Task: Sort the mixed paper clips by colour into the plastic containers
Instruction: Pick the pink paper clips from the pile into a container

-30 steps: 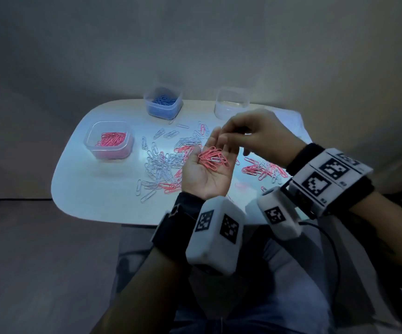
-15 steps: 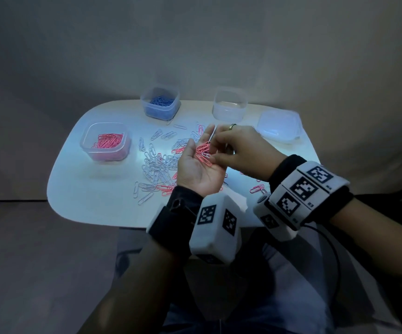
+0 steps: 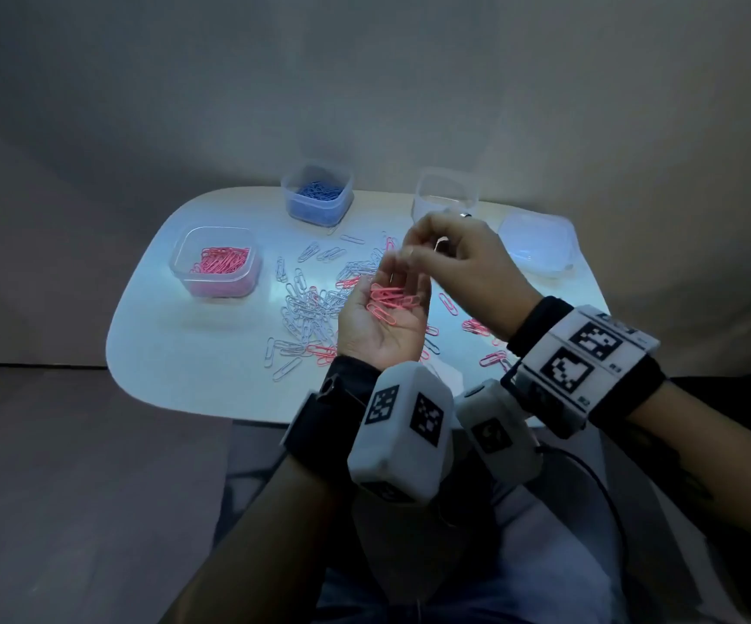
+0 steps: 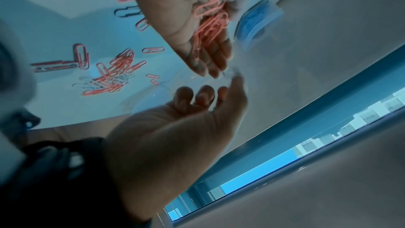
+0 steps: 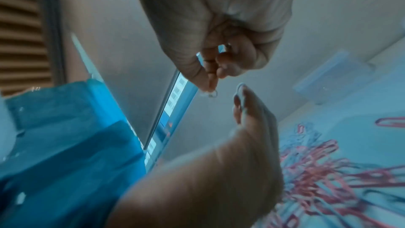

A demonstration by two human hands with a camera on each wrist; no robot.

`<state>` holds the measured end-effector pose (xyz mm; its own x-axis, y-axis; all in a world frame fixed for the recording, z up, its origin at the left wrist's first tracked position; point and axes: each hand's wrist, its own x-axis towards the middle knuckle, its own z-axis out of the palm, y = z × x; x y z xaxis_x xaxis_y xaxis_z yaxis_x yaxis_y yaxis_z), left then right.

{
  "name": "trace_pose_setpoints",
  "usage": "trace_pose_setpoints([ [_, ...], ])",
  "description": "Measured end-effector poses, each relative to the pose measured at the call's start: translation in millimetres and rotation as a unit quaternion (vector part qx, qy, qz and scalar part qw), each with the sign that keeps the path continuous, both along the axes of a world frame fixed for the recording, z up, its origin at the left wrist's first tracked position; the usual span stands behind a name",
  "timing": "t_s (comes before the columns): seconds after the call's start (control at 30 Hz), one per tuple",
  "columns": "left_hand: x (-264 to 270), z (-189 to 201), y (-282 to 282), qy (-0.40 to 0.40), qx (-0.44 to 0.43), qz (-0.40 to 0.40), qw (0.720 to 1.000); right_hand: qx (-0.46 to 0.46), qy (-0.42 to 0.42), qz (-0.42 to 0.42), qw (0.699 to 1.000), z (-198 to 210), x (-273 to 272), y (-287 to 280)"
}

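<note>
The left hand (image 3: 382,324) lies palm up over the white rounded table (image 3: 193,371), fingers loosely cupped round a small bunch of pink paper clips (image 3: 389,301) – it carries them without pinching. Just above its fingertips the right hand (image 3: 457,258) pinches a single pale silver paper clip (image 5: 211,94) between thumb and forefinger. A mixed heap of silver and pink clips (image 3: 308,313) lies on the table beneath – a clear plastic tub of pink clips (image 3: 216,263) at the left, a tub of blue clips (image 3: 317,193) and an empty-looking clear tub (image 3: 445,193) at the far edge
</note>
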<state>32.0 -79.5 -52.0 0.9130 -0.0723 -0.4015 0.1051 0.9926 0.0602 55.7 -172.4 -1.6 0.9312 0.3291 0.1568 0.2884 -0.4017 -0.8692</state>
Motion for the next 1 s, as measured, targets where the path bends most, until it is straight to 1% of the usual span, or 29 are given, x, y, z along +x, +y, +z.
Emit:
trace_pose_setpoints([
  [0.07,-6.0,-3.4,9.1,0.015,-0.019,0.002,1.000,0.023,0.064,-0.012,0.998,6.3,10.4,4.8],
  [0.1,-11.4,-4.8,17.2,0.017,-0.026,0.001,1.000,0.002,0.091,-0.010,0.996,8.0,17.3,8.0],
  [0.17,-25.4,-7.6,39.5,0.011,-0.002,0.003,1.000,-0.089,0.122,0.016,0.988,7.4,31.2,17.5],
  [0.23,-39.6,-8.7,63.0,0.007,0.039,0.029,0.999,-0.176,0.135,0.058,0.973,2.2,42.6,32.9],
  [0.3,-50.0,-9.8,82.7,0.009,0.057,0.054,0.997,-0.218,0.141,0.095,0.961,-4.0,49.3,53.4],
  [0.4,-54.2,-10.1,103.0,0.005,0.061,0.081,0.995,-0.199,0.148,0.110,0.962,-8.8,55.0,78.0],
  [0.47,-51.8,-8.5,110.1,0.005,0.054,0.091,0.994,-0.206,0.117,0.096,0.967,-6.9,60.3,79.9],
  [0.53,-49.4,-7.4,112.9,0.003,0.045,0.092,0.995,-0.269,0.043,0.106,0.956,-0.9,64.5,69.2],
  [0.57,-48.5,-7.5,112.7,0.001,0.042,0.093,0.995,-0.309,0.015,0.124,0.943,2.4,65.1,60.5],
  [0.6,-47.7,-7.9,111.5,0.000,0.039,0.091,0.995,-0.348,0.005,0.145,0.926,4.7,64.3,50.6],
  [0.7,-46.1,-11.2,104.5,-0.001,0.017,0.085,0.996,-0.441,0.042,0.179,0.879,6.3,53.9,18.6],
  [0.8,-43.8,-13.1,91.5,-0.001,-0.003,0.063,0.998,-0.510,0.086,0.171,0.839,4.6,40.5,-17.5],
  [0.87,-40.9,-12.3,78.1,0.002,0.003,0.036,0.999,-0.528,0.099,0.141,0.832,5.1,34.3,-44.3],
  [1.0,-34.0,-9.7,45.1,-0.001,0.022,-0.023,0.999,-0.501,0.159,0.048,0.849,10.1,21.5,-94.8],
])
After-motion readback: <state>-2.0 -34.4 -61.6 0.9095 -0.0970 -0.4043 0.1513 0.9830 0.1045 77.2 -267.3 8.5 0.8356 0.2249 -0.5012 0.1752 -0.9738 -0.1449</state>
